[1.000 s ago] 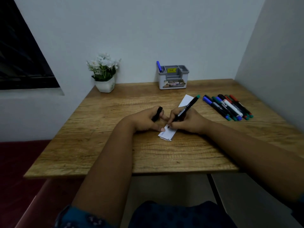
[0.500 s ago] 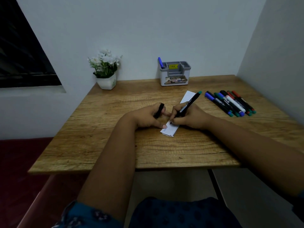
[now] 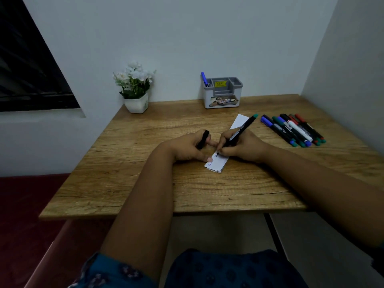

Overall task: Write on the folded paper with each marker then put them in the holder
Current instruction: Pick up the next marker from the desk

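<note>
Right hand (image 3: pixel 241 146) pinching black green-ended marker (image 3: pixel 241 130) on white folded paper strip (image 3: pixel 218 163) at table centre, left hand (image 3: pixel 192 148) gripping black cap (image 3: pixel 203 139) while fingertip-pinning strip; risk of skidding, smearing; grey plastic holder (image 3: pixel 223 94) at twelve o'clock.

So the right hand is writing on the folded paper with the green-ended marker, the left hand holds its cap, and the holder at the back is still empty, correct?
Not quite. The holder is not empty: the head view shows one blue marker standing in its left compartment. The rest holds: the right hand writes on the folded paper with the green-ended marker, and the left hand holds the cap.
</note>
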